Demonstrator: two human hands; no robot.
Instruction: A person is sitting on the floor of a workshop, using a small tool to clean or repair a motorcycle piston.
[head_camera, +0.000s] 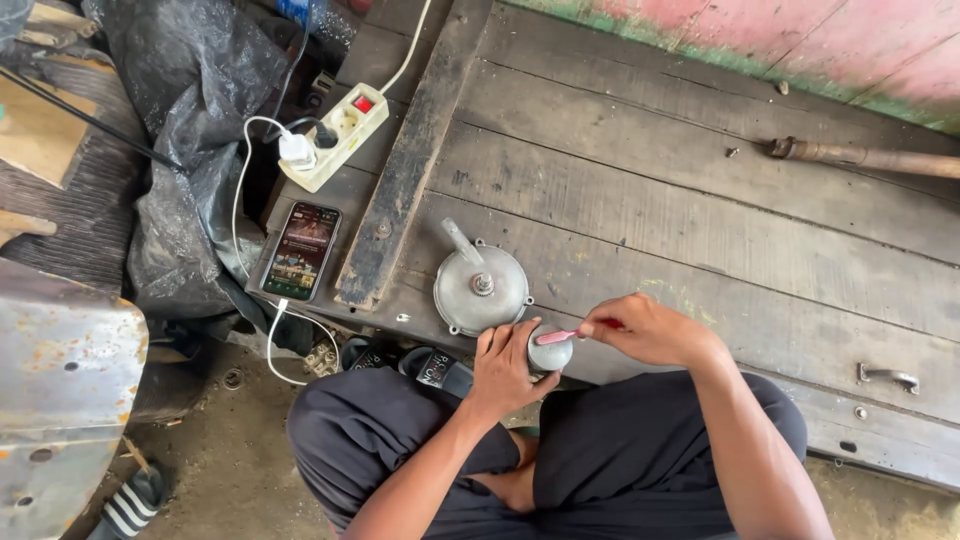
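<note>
- The left hand (503, 368) wraps its fingers around a small round grey metal part (550, 353), holding it at the near edge of the wooden platform (700, 200), just above the person's lap.
- The right hand (645, 330) pinches the pink handle of a small brush (560, 337), fingers closed narrow on it; the brush head lies against the top of the small part, though its bristles are too small to make out.
- Just beyond the left hand, to the far left of the small part, a round grey metal cover (481, 288) with a central nut and a short lever lies flat on the boards.
- Further left, past a dark wooden batten (405, 170), a phone (301, 251) with a lit screen lies face up, a white cable plugged into its near end.
- Beyond the phone sits a white power strip (335, 137) with a red switch and a white charger in it.
- Black plastic sheeting (190, 120) is heaped at the far left.
- A rusty rod (870, 156) lies at the far right by the pink wall.
- A metal handle (888, 375) is fixed to the boards at the near right.
- Dark sandals (420, 365) sit on the ground left of the knees.
</note>
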